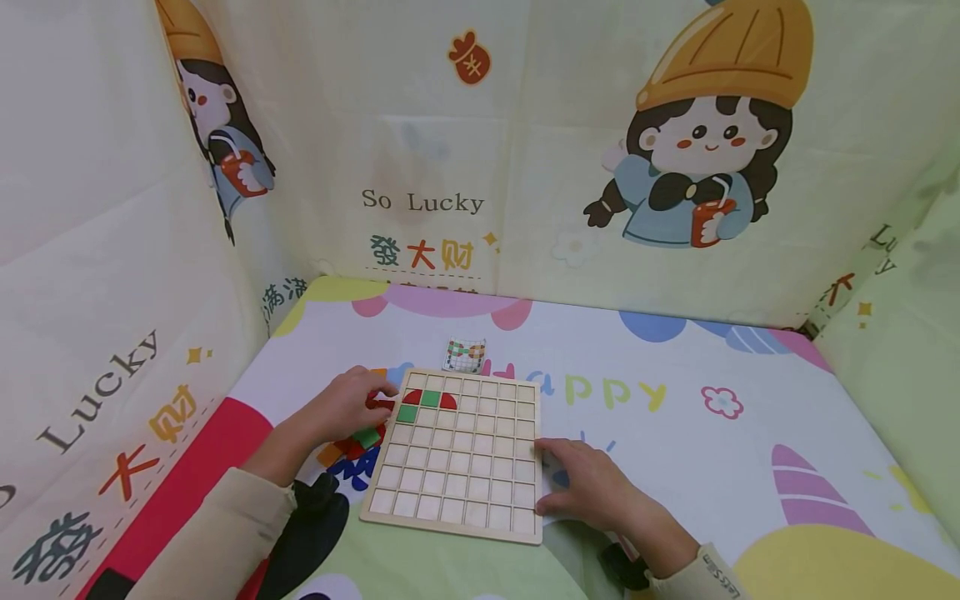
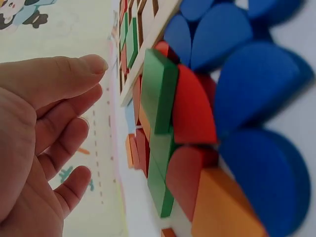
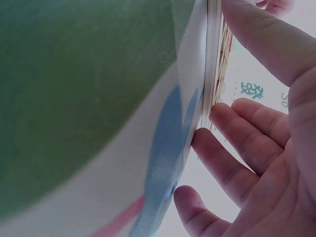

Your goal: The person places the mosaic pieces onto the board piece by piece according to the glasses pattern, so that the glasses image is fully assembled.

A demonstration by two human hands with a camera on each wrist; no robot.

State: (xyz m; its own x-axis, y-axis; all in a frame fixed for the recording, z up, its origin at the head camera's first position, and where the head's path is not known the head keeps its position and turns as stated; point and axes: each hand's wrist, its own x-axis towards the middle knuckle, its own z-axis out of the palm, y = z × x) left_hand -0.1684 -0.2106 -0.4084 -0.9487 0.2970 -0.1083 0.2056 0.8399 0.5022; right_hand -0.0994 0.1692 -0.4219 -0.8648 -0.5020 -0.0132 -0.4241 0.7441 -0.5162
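A wooden grid board [image 1: 455, 483] lies in front of me, with two green squares [image 1: 431, 398] and two rounded red pieces [image 1: 448, 402] set in its upper left cells. My left hand [image 1: 341, 408] hovers by the board's left edge, over a pile of loose blocks. In the left wrist view its fingers are loosely bent, and nothing shows between thumb and fingertips. Beside it lie green blocks [image 2: 159, 91], red rounded blocks [image 2: 192, 106], an orange block [image 2: 224, 207] and blue rounded blocks [image 2: 261, 89]. My right hand [image 1: 592, 483] touches the board's right edge with thumb and fingertips.
A small card with a coloured grid picture [image 1: 465, 356] lies behind the board. The printed tablecloth [image 1: 660, 450] spreads to both sides. Patterned cloth walls [image 1: 525, 167] enclose the table at the back and sides.
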